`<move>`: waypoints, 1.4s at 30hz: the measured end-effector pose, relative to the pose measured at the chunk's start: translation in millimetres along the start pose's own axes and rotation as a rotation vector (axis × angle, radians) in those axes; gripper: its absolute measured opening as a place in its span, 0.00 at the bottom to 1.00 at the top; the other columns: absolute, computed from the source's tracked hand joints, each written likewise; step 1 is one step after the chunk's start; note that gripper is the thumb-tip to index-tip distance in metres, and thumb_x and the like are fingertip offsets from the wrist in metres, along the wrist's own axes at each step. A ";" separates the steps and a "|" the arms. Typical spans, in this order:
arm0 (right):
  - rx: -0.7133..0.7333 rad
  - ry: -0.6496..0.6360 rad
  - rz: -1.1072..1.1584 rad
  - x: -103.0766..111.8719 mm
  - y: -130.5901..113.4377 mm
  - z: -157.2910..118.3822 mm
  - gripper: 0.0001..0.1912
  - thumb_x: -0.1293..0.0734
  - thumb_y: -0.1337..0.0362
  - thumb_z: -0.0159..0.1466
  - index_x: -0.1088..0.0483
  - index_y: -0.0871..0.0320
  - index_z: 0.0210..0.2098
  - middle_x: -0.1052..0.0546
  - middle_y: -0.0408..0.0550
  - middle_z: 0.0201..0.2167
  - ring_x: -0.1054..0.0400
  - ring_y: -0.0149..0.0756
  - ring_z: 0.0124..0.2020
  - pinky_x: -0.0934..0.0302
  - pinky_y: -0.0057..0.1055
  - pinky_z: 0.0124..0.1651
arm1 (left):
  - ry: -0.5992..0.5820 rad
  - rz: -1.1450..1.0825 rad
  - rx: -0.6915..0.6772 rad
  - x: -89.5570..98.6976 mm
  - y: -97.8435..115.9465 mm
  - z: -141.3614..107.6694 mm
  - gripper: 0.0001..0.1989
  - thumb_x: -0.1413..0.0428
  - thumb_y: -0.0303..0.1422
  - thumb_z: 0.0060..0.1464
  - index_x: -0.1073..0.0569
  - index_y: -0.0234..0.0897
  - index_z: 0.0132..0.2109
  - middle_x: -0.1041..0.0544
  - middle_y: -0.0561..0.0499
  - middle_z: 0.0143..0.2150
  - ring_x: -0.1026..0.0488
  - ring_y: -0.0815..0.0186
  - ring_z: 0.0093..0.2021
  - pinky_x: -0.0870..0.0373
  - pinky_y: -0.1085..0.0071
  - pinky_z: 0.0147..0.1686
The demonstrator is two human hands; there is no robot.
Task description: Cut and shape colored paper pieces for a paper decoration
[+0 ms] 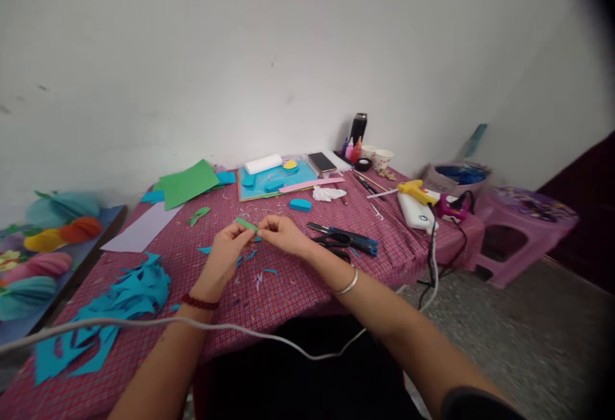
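Observation:
Between my two hands, above the checked tablecloth, is a small green paper strip [246,223]. My left hand [231,244] pinches it from the left, thumb against the fingers. My right hand [281,234] closes its fingertips at the strip's right end, and the two hands nearly touch. Blue paper scraps [250,255] lie under the hands. Just right of my right hand rest black-handled scissors [335,239] and a blue cutter [362,242]. Green paper leaves [198,215] lie beyond my left hand.
A white cable [230,327] crosses low in front of me. Cut blue paper [129,295] is heaped at left, near green sheets [188,183]. A yellow glue gun [416,191] sits on a white power bank [416,213] at right. A pink stool [521,228] stands beyond the table.

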State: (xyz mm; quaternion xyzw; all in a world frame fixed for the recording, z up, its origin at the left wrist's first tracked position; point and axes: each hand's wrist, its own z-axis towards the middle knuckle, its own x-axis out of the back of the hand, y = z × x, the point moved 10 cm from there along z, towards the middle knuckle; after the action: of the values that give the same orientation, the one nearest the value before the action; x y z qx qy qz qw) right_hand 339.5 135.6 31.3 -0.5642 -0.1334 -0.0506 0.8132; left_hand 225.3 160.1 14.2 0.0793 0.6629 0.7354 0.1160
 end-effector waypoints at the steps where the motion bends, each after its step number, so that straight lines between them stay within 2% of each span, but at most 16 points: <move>1: 0.022 -0.015 -0.069 5.0 -4.0 -2.7 0.06 0.36 0.64 0.59 0.33 0.61 0.31 0.34 0.39 0.22 0.42 0.27 0.24 0.47 0.24 0.28 | 0.022 -0.022 0.002 4.0 -0.4 1.1 0.08 0.39 0.33 0.39 0.30 0.34 0.24 0.28 0.55 0.20 0.33 0.72 0.22 0.38 0.74 0.25; 3: 0.068 -0.053 -0.277 22.5 -15.0 -15.8 0.07 0.36 0.65 0.60 0.32 0.61 0.38 0.29 0.42 0.27 0.38 0.29 0.27 0.45 0.26 0.32 | 0.079 -0.071 0.018 13.6 -2.5 3.2 0.08 0.39 0.33 0.38 0.30 0.34 0.24 0.29 0.56 0.20 0.33 0.72 0.22 0.37 0.74 0.25; 5: 0.096 -0.058 -0.514 50.2 -27.0 -39.0 0.09 0.36 0.66 0.61 0.31 0.61 0.41 0.26 0.46 0.33 0.35 0.31 0.32 0.43 0.28 0.37 | 0.134 -0.128 0.038 22.8 -4.8 4.7 0.09 0.38 0.32 0.36 0.31 0.34 0.24 0.29 0.56 0.20 0.33 0.72 0.22 0.36 0.74 0.25; 7: 0.055 -0.076 -0.732 77.9 -31.6 -67.1 0.12 0.37 0.67 0.61 0.32 0.61 0.45 0.25 0.50 0.37 0.33 0.34 0.35 0.42 0.30 0.40 | 0.167 -0.204 0.056 28.7 -6.0 4.8 0.10 0.38 0.31 0.35 0.31 0.34 0.24 0.29 0.56 0.21 0.32 0.71 0.23 0.35 0.74 0.25; 9: 0.005 -0.168 -0.944 92.2 -27.7 -94.5 0.14 0.36 0.66 0.61 0.31 0.60 0.47 0.25 0.53 0.39 0.32 0.38 0.38 0.43 0.32 0.41 | 0.153 -0.300 0.075 28.8 -5.4 3.9 0.11 0.37 0.31 0.35 0.32 0.34 0.24 0.28 0.55 0.21 0.31 0.71 0.23 0.35 0.74 0.25; 13: -0.038 -0.258 -1.225 96.9 -11.8 -124.0 0.15 0.38 0.62 0.63 0.30 0.60 0.47 0.25 0.57 0.41 0.32 0.45 0.42 0.43 0.37 0.44 | 0.030 -0.460 0.094 18.7 1.5 -0.2 0.11 0.35 0.30 0.37 0.31 0.34 0.26 0.27 0.54 0.24 0.30 0.71 0.25 0.33 0.74 0.26; 17: -0.020 -0.239 -1.289 86.5 -7.7 -118.1 0.19 0.37 0.61 0.61 0.32 0.60 0.50 0.23 0.58 0.39 0.30 0.47 0.40 0.42 0.40 0.43 | -0.006 -0.450 0.061 15.8 7.9 -3.8 0.11 0.35 0.31 0.38 0.30 0.34 0.27 0.26 0.54 0.24 0.29 0.71 0.26 0.33 0.73 0.27; 19: -0.049 -0.207 -1.216 84.8 -10.1 -110.7 0.21 0.35 0.61 0.59 0.33 0.59 0.51 0.23 0.55 0.37 0.29 0.47 0.38 0.41 0.39 0.41 | 0.000 -0.426 0.030 15.3 11.3 -5.0 0.11 0.35 0.32 0.38 0.30 0.34 0.26 0.26 0.53 0.24 0.29 0.71 0.25 0.33 0.73 0.28; 21: -0.077 -0.166 -1.033 81.8 -14.9 -103.8 0.22 0.35 0.62 0.58 0.35 0.56 0.53 0.23 0.52 0.37 0.29 0.44 0.37 0.41 0.37 0.40 | 0.023 -0.395 0.005 15.9 14.2 -6.0 0.10 0.36 0.32 0.40 0.31 0.34 0.25 0.26 0.53 0.23 0.30 0.71 0.25 0.34 0.74 0.28; 23: -0.093 -0.154 -0.719 71.4 -18.6 -97.5 0.25 0.36 0.62 0.59 0.39 0.54 0.56 0.24 0.51 0.41 0.29 0.41 0.39 0.40 0.35 0.41 | 0.054 -0.367 -0.012 17.6 16.4 -6.8 0.09 0.38 0.32 0.41 0.31 0.34 0.25 0.27 0.53 0.22 0.30 0.71 0.24 0.34 0.74 0.27; 26: -0.171 -0.245 -0.170 40.0 -15.1 -90.4 0.31 0.35 0.60 0.60 0.48 0.53 0.61 0.26 0.49 0.40 0.31 0.36 0.38 0.39 0.33 0.41 | 0.091 -0.367 -0.027 21.5 18.9 -7.6 0.08 0.39 0.32 0.41 0.31 0.34 0.25 0.27 0.54 0.22 0.31 0.71 0.23 0.34 0.73 0.26; 28: -0.252 -0.288 0.092 21.0 -9.8 -86.4 0.36 0.31 0.57 0.57 0.47 0.53 0.61 0.28 0.48 0.40 0.33 0.35 0.37 0.40 0.34 0.41 | 0.098 -0.386 -0.028 23.3 20.1 -8.1 0.08 0.39 0.32 0.41 0.31 0.33 0.26 0.27 0.54 0.22 0.31 0.72 0.23 0.34 0.73 0.26; 31: -0.291 -0.263 0.359 8.3 -6.6 -78.0 0.38 0.28 0.49 0.52 0.42 0.52 0.58 0.32 0.48 0.42 0.36 0.35 0.40 0.41 0.35 0.44 | 0.101 -0.409 -0.014 25.0 20.8 -8.7 0.08 0.40 0.32 0.41 0.32 0.34 0.26 0.28 0.54 0.22 0.31 0.71 0.23 0.34 0.73 0.26; 34: -0.266 -0.271 0.500 3.1 -6.7 -72.5 0.36 0.30 0.46 0.53 0.37 0.53 0.56 0.33 0.47 0.36 0.38 0.34 0.35 0.42 0.33 0.40 | 0.113 -0.410 0.006 26.3 19.0 -8.7 0.09 0.40 0.32 0.40 0.33 0.34 0.25 0.28 0.54 0.21 0.31 0.71 0.22 0.35 0.73 0.26; 37: -0.248 -0.293 0.505 0.8 -5.9 -71.2 0.33 0.30 0.48 0.55 0.36 0.56 0.56 0.33 0.45 0.30 0.41 0.31 0.30 0.43 0.31 0.36 | 0.143 -0.377 0.028 28.5 13.9 -7.8 0.10 0.39 0.32 0.39 0.34 0.34 0.24 0.29 0.55 0.20 0.32 0.72 0.21 0.36 0.74 0.24; 42: -0.303 -0.327 0.480 -4.9 1.2 -73.8 0.35 0.29 0.50 0.54 0.37 0.58 0.57 0.33 0.44 0.30 0.42 0.29 0.26 0.43 0.31 0.35 | 0.160 -0.330 0.044 29.7 7.4 -5.1 0.09 0.40 0.32 0.39 0.34 0.35 0.24 0.29 0.55 0.20 0.32 0.72 0.20 0.37 0.74 0.23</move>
State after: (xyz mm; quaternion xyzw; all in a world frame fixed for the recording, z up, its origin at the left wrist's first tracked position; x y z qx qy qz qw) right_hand 346.9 67.0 4.7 -0.6948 -0.1164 0.2146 0.6765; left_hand 194.9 162.7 19.8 -0.0869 0.6899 0.6957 0.1804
